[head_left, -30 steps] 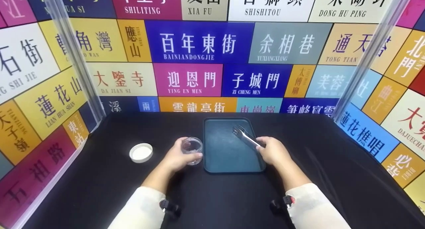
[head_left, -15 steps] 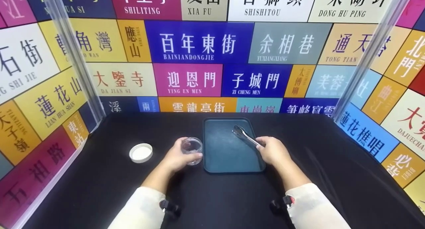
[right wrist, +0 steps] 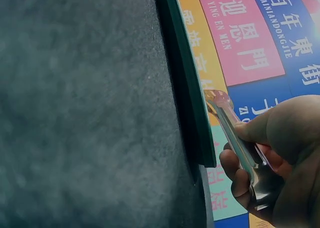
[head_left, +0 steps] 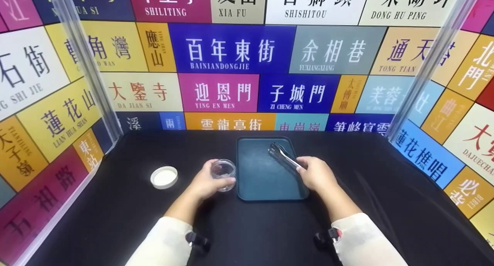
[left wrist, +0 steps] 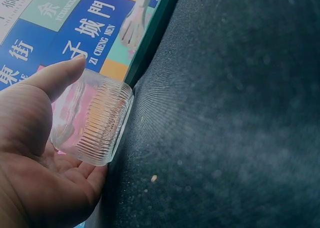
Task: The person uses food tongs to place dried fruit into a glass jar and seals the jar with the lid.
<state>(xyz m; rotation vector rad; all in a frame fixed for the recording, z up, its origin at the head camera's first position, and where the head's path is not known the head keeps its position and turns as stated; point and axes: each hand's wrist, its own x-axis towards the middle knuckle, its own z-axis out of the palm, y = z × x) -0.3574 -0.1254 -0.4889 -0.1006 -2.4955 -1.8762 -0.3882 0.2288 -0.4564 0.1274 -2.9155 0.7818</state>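
Observation:
A clear ribbed jar (left wrist: 102,120), with no lid on it, stands on the black cloth just left of the tray. My left hand (head_left: 204,181) grips it, thumb on the near side and fingers around the far side. My right hand (head_left: 317,174) holds metal tongs (head_left: 283,155) by the handle end, fingers wrapped round them in the right wrist view. The scalloped tips of the tongs (right wrist: 220,98) point forward and left, over the upper right of the dark teal tray (head_left: 256,181). Nothing shows between the tips.
A round white lid (head_left: 164,177) lies on the black cloth (head_left: 262,231) left of the jar. Behind the table rises a wall of coloured panels (head_left: 231,49) with lettering. Clear upright posts (head_left: 94,65) mark the back corners.
The tips of the tongs have drawn closer together and shifted slightly left, and the right hand has moved up a little. The left hand and jar have stayed in place.

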